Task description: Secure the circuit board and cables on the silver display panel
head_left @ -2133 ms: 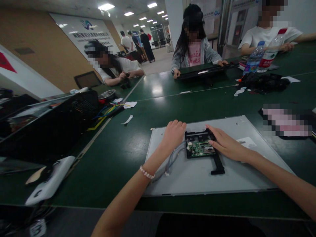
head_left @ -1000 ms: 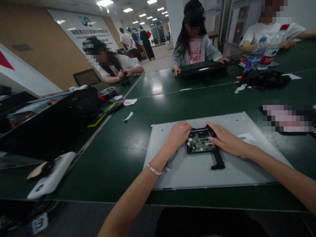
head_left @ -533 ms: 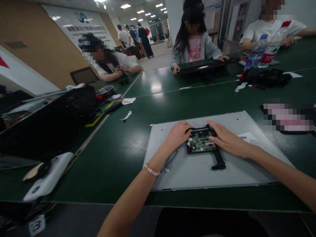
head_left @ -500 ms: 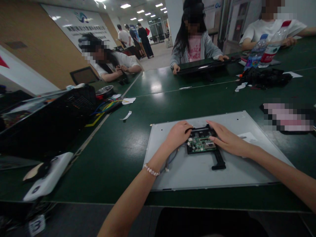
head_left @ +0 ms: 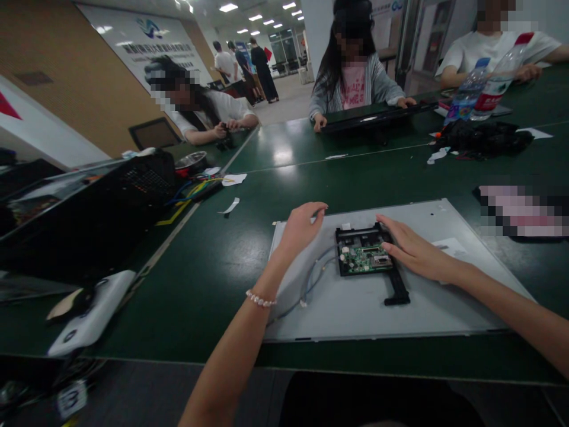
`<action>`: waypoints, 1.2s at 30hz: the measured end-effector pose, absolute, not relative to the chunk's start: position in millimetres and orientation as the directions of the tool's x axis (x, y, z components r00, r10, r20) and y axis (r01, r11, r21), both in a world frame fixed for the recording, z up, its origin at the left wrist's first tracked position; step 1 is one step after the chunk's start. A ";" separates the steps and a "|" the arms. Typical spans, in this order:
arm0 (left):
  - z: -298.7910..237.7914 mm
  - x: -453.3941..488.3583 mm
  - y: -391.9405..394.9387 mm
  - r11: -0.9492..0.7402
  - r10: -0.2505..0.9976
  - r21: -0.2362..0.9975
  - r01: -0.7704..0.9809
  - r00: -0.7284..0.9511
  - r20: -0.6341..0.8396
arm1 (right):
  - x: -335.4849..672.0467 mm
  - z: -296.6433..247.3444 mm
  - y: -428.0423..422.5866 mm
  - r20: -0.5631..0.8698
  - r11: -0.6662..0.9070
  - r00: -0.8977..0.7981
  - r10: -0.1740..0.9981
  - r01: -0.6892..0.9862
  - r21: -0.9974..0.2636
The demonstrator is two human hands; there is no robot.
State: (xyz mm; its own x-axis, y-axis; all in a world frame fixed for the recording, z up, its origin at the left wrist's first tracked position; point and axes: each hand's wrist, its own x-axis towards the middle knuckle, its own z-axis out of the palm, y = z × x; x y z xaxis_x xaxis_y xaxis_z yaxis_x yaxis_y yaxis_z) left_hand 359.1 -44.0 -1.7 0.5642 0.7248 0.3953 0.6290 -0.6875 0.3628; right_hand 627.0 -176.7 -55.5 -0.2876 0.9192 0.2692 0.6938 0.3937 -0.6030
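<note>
A flat grey metal panel (head_left: 427,308), like the back of a display, lies on the green table in front of me. On its middle sits a black plastic frame (head_left: 398,287) carrying a green circuit board (head_left: 362,259). My right hand (head_left: 413,252) holds the frame by its right side, with the thumb over the edge and the fingers at the upper corner. Left of the frame, over the panel's far left edge, my left hand (head_left: 304,228) is raised with bent fingers and a gap at the thumb. Beneath that wrist a thin grey cable (head_left: 306,290) runs from the board.
An open black computer case (head_left: 111,219) stands at the left. A white device (head_left: 95,317) lies near the front left edge. Pink phone-like object (head_left: 520,210) at right; bottles (head_left: 493,89) and a black bundle (head_left: 489,139) behind. Co-workers sit across the table (head_left: 267,184).
My left hand has let go of the frame's left side and moved up and left, uncovering the cable. My right hand stays at the frame's right side.
</note>
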 end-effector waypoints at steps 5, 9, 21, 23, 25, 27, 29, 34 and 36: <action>11.7 276.9 1.9 -0.429 0.867 0.238 0.871 0.323 0.379 | 627.2 -57.0 -176.6 0.273 0.403 -0.297 0.915 0.696 -0.594; -7.6 209.7 18.9 -0.028 0.901 0.293 0.956 -0.103 0.421 | 627.8 -58.6 -177.3 0.275 0.408 -0.302 0.913 0.698 -0.588; -37.8 179.7 49.1 0.284 0.861 0.335 0.898 -0.393 0.322 | 628.7 -63.2 -175.8 0.293 0.419 -0.301 0.907 0.702 -0.575; -38.4 181.7 53.9 0.307 0.867 0.305 0.902 -0.397 0.301 | 628.1 -62.0 -175.9 0.291 0.420 -0.304 0.907 0.705 -0.572; -39.8 182.3 57.4 0.285 0.875 0.306 0.908 -0.377 0.302 | 627.3 -59.9 -176.5 0.281 0.414 -0.305 0.910 0.706 -0.575; -41.3 180.9 60.1 0.266 0.873 0.336 0.903 -0.374 0.314 | 626.6 -57.8 -177.2 0.270 0.406 -0.304 0.914 0.704 -0.582; -42.5 177.8 62.3 0.263 0.865 0.369 0.891 -0.387 0.319 | 626.5 -56.5 -177.8 0.259 0.398 -0.303 0.917 0.703 -0.590; -43.5 170.3 63.6 0.236 0.804 0.506 0.830 -0.459 0.378 | 628.3 -57.3 -178.5 0.230 0.381 -0.303 0.925 0.707 -0.596; -41.7 169.3 61.8 0.211 0.762 0.567 0.796 -0.497 0.414 | 628.7 -57.6 -178.6 0.228 0.376 -0.300 0.926 0.709 -0.596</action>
